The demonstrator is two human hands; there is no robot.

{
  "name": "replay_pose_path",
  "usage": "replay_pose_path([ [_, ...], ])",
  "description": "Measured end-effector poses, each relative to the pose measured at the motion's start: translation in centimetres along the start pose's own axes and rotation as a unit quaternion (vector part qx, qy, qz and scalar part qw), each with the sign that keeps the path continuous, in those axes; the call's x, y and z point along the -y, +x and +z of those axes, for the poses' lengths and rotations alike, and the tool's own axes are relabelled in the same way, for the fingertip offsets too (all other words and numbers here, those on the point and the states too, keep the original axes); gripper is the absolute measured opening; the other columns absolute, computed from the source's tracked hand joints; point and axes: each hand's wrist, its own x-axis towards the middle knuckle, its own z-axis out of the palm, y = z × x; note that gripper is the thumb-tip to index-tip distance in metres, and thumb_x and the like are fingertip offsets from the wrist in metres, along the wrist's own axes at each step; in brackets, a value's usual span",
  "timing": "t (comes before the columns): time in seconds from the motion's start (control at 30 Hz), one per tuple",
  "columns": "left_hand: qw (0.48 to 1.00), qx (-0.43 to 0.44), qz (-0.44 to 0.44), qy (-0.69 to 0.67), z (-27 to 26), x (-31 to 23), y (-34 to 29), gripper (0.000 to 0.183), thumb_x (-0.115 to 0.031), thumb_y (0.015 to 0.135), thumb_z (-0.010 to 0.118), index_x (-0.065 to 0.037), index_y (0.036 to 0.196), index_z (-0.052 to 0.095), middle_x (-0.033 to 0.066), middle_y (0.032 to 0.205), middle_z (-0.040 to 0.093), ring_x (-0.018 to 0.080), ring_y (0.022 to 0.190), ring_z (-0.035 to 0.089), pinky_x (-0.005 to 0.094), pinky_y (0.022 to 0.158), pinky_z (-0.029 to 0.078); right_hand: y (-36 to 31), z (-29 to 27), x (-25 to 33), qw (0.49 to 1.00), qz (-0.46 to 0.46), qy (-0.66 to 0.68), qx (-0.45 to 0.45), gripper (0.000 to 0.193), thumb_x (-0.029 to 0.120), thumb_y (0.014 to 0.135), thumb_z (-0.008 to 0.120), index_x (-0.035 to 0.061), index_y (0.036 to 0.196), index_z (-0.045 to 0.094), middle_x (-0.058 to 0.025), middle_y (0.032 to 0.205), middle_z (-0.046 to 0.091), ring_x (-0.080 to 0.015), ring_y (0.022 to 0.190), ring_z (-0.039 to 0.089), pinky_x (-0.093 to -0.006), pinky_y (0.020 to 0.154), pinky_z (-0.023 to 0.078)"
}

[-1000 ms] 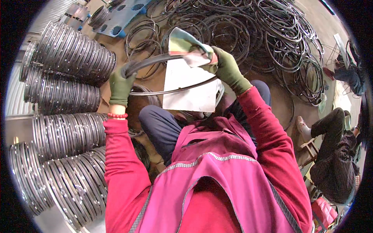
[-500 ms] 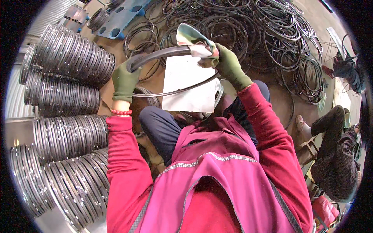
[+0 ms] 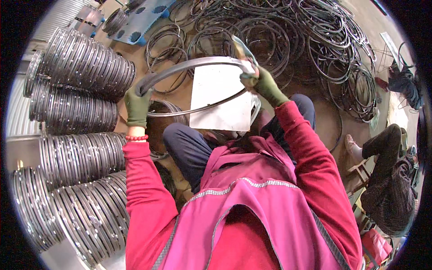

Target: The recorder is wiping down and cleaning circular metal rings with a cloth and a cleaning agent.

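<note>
Across the left edge of the white board (image 3: 219, 110): one grey hoop (image 3: 189, 67), apparently held clear; left grip (image 3: 137, 105) closed round its left side, right grip (image 3: 269, 85) clasping cloth (image 3: 242, 48) at its right, seemingly spread for steadiness.

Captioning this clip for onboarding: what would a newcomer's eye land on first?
Probably the big grey ring held up at upper centre, gripped by the green-gloved left hand, with the right hand pressing a cloth to its other side. Next, the rows of stacked rings down the left and the loose heap of rings at upper right.
</note>
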Motion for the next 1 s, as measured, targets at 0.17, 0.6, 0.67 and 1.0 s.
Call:
replay_pose_path([
  [0.17, 0.994, 0.003, -0.05, 0.092, -1.0, 5.0, -0.5, 0.03, 0.001, 0.068, 0.062, 0.0, 0.098, 0.064, 0.0061, 0.087, 0.068, 0.0117, 0.074, 0.062, 0.026, 0.068, 0.048, -1.1, 1.2, -0.4, 0.994, -0.028, -0.107, -0.024, 0.041, 0.005, 0.08, 0.064, 0.0054, 0.117, 0.048, -0.0026, 0.099, 0.058, -0.0143, 0.084, 0.058, -0.0299, 0.072, 0.051],
  [0.6, 0.974, 0.145, 0.17, 0.034, 3.3, -7.2, 3.1, 0.066, -0.019, 0.068, 0.074, -0.007, 0.126, 0.044, 0.0137, 0.11, 0.057, 0.0233, 0.103, 0.054, 0.0337, 0.085, 0.044, -1.8, 2.5, 11.0, 0.84, -0.265, -0.473, -0.019, 0.04, 0.02, 0.07, 0.069, 0.0036, 0.104, 0.056, -0.015, 0.094, 0.061, -0.0302, 0.086, 0.061, -0.0333, 0.075, 0.048],
  [0.67, 0.976, 0.169, 0.114, 0.073, 5.5, -8.8, 3.0, 0.044, -0.025, 0.068, 0.072, -0.005, 0.105, 0.059, 0.0161, 0.089, 0.063, 0.0305, 0.081, 0.061, 0.0384, 0.071, 0.048, -2.2, 4.9, 11.3, 0.791, -0.262, -0.552, -0.039, 0.043, 0.023, 0.068, 0.069, 0.0039, 0.104, 0.055, -0.0149, 0.096, 0.06, -0.0335, 0.088, 0.059, -0.0373, 0.076, 0.048],
  [1.0, 0.969, 0.058, 0.084, 0.225, 4.5, -5.3, 1.2, 0.02, -0.02, 0.072, 0.063, -0.004, 0.085, 0.064, 0.0171, 0.077, 0.063, 0.0321, 0.071, 0.063, 0.0393, 0.059, 0.049, -2.4, 11.2, 11.8, 0.655, -0.325, -0.682, -0.03, 0.033, 0.021, 0.067, 0.068, 0.0103, 0.096, 0.057, -0.0092, 0.085, 0.06, -0.0278, 0.083, 0.06, -0.0368, 0.072, 0.047],
])
